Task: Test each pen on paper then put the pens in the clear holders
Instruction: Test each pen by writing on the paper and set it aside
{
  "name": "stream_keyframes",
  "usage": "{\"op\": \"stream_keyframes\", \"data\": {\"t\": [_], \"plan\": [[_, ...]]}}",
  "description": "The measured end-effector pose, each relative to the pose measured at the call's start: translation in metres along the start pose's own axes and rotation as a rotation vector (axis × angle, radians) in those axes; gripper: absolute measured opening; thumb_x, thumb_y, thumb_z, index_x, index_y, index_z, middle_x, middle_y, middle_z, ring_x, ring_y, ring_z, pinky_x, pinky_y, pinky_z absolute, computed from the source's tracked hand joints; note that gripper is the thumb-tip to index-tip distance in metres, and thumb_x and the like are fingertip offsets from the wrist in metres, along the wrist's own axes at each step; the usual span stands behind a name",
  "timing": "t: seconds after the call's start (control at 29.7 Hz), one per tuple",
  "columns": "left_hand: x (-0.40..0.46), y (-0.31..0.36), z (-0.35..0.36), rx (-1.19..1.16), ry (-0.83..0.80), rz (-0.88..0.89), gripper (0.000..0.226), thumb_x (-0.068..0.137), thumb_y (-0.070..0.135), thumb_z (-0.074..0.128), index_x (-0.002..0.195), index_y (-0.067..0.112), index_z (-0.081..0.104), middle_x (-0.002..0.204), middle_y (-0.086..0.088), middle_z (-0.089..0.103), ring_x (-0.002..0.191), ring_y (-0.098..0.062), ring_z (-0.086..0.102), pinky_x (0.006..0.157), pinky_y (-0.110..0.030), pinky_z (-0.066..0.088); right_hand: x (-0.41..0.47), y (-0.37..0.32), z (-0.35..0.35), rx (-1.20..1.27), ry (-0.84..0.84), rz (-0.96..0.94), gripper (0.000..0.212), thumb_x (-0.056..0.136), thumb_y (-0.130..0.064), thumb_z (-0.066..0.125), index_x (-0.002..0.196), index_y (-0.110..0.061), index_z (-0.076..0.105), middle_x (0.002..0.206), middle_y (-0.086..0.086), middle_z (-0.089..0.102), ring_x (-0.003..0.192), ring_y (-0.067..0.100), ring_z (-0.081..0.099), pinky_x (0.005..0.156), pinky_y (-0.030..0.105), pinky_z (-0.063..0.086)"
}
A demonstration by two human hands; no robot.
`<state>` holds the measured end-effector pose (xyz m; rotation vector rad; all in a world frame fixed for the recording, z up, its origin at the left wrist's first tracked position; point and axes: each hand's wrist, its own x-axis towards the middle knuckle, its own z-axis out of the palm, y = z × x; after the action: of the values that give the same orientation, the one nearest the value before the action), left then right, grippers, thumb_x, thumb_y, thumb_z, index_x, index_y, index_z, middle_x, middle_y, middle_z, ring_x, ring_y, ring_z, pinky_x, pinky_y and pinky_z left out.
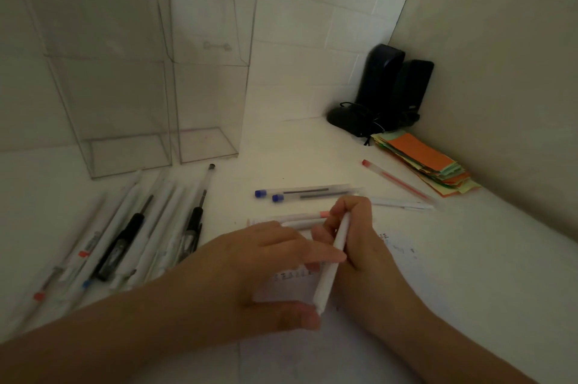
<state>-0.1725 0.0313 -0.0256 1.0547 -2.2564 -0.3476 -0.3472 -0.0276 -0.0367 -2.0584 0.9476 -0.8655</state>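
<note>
Both hands hold one white pen (332,261) over the paper (406,261) with scribbles on it. My right hand (359,236) grips the pen's upper part. My left hand (266,271) pinches its lower end between thumb and fingers. Two empty clear holders (125,152) (206,142) stand at the back left. Several pens (125,236) lie in a row in front of them. Two blue-capped pens (300,192), a red pen (397,181) and a white pen (403,203) lie beyond my hands. Two more pale pens (294,218) lie just behind my left hand.
Black speakers with a tangled cable (384,92) fill the back right corner. A stack of coloured paper slips (428,161) lies along the right wall (500,70). The white desk (297,149) meets a tiled wall at the back.
</note>
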Motion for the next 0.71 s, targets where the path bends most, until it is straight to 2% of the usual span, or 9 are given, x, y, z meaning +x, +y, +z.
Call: {"op": "stream_keyframes", "data": {"t": [0.07,0.1,0.2,0.27,0.34,0.44,0.51,0.61,0.71], "plan": [[-0.001,-0.003,0.003,-0.016,-0.011,0.023,0.043,0.081,0.051,0.058,0.121,0.041,0.049,0.126,0.022,0.05,0.118,0.006,0.044,0.094,-0.018,0.04,0.0,-0.002,0.0,-0.121,0.002,0.023,0.024,0.086,-0.012,0.05,0.1,-0.026,0.036,0.081,-0.016,0.048,0.075,0.006,0.052,0.07,0.03,0.048],[-0.002,-0.004,0.005,-0.008,-0.013,0.034,0.042,0.081,0.05,0.059,0.121,0.039,0.05,0.129,0.018,0.05,0.121,0.003,0.043,0.095,-0.022,0.041,0.0,-0.003,0.0,-0.159,0.0,0.025,0.026,0.088,-0.008,0.05,0.104,-0.024,0.037,0.085,-0.014,0.049,0.077,0.007,0.052,0.072,0.028,0.047],[-0.001,-0.005,0.007,0.026,0.004,0.069,0.036,0.085,0.045,0.056,0.118,0.033,0.052,0.128,0.009,0.054,0.121,-0.004,0.047,0.095,-0.029,0.043,0.0,-0.009,-0.001,-0.12,-0.002,0.069,0.017,0.091,-0.016,0.049,0.103,-0.023,0.039,0.09,-0.003,0.056,0.083,0.017,0.059,0.076,0.032,0.049],[0.0,-0.005,0.006,-0.006,0.013,0.072,0.032,0.086,0.041,0.056,0.116,0.029,0.056,0.123,0.009,0.057,0.116,-0.004,0.051,0.093,-0.029,0.044,0.0,-0.012,-0.001,-0.124,-0.007,0.079,0.017,0.091,-0.017,0.049,0.105,-0.021,0.041,0.094,0.004,0.059,0.088,0.024,0.06,0.08,0.04,0.051],[0.001,-0.004,0.005,-0.016,0.004,0.091,0.034,0.083,0.042,0.06,0.113,0.027,0.059,0.121,0.012,0.055,0.113,-0.001,0.05,0.093,-0.026,0.043,-0.001,-0.012,-0.001,-0.163,-0.022,0.051,0.019,0.091,-0.015,0.049,0.108,-0.019,0.041,0.095,0.003,0.059,0.089,0.023,0.06,0.081,0.041,0.051],[0.002,0.002,0.001,0.118,-0.037,0.129,0.033,0.079,0.051,0.059,0.107,0.033,0.059,0.111,0.013,0.046,0.103,0.004,0.044,0.091,-0.008,0.032,-0.002,-0.011,-0.001,-0.213,-0.086,-0.037,0.037,0.087,-0.004,0.051,0.12,-0.02,0.043,0.105,0.001,0.057,0.096,0.018,0.057,0.084,0.035,0.049],[0.002,0.007,-0.002,0.126,-0.042,0.123,0.026,0.081,0.051,0.055,0.101,0.035,0.059,0.109,0.013,0.044,0.098,0.007,0.042,0.087,-0.003,0.03,-0.002,-0.007,0.0,-0.2,-0.095,-0.105,0.047,0.087,-0.012,0.051,0.127,-0.034,0.04,0.109,-0.004,0.057,0.097,0.01,0.056,0.083,0.026,0.047],[-0.001,0.002,-0.004,0.147,-0.086,0.104,0.023,0.085,0.054,0.051,0.096,0.035,0.055,0.107,0.019,0.05,0.095,0.005,0.051,0.08,-0.016,0.045,0.0,0.004,-0.001,-0.258,0.036,-0.132,0.051,0.084,-0.025,0.048,0.122,-0.055,0.033,0.09,-0.019,0.05,0.086,0.002,0.05,0.074,0.011,0.038],[-0.005,-0.009,-0.008,0.249,-0.05,-0.029,0.025,0.082,0.063,0.045,0.092,0.04,0.048,0.099,0.024,0.05,0.086,0.007,0.05,0.071,-0.016,0.045,0.004,0.015,-0.014,-0.393,0.262,-0.113,0.042,0.079,-0.019,0.051,0.104,-0.051,0.038,0.092,-0.026,0.044,0.091,-0.003,0.041,0.081,0.008,0.031]]}}
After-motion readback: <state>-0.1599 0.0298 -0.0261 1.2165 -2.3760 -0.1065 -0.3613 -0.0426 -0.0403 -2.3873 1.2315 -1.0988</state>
